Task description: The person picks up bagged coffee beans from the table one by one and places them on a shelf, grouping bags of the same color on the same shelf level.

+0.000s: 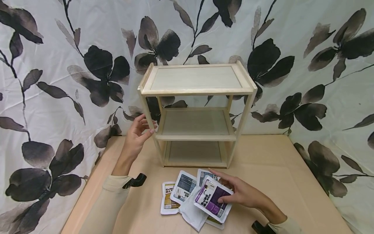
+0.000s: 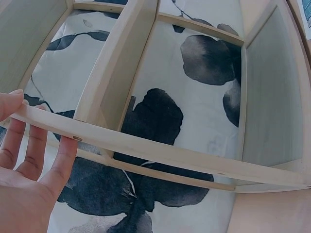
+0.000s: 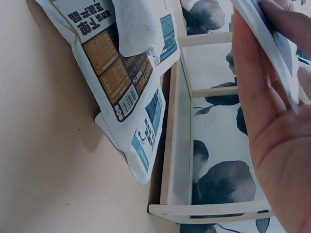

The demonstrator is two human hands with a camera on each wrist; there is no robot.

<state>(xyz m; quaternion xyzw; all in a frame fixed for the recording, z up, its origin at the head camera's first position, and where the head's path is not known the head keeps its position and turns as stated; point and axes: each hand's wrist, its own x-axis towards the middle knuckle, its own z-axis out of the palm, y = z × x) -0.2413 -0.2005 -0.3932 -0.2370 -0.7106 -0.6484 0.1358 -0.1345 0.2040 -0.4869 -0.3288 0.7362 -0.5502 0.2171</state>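
A small three-tier wooden shelf [image 1: 199, 137] stands upright on the table. My left hand [image 1: 134, 138] holds its left front post [image 2: 146, 148], thumb on one side and fingers on the other. My right hand [image 1: 245, 192] pinches a white packet with a purple label [image 1: 211, 199] between thumb and fingers, above a loose pile of similar packets. In the pile are a blue-grey labelled packet [image 1: 184, 187], a brown-yellow labelled one [image 1: 169, 200] and a plain white one [image 1: 194, 209]. The right wrist view shows the held packet [image 3: 274, 53] edge-on, beside the brown-labelled packet [image 3: 109, 63].
The packets lie on the light wooden table [image 1: 263, 162] just in front of the shelf's bottom tier [image 1: 195, 152]. Behind and beside the table hangs a white cloth with dark flowers [image 1: 321, 81]. The shelf's top panel [image 1: 195, 78] has raised side rails.
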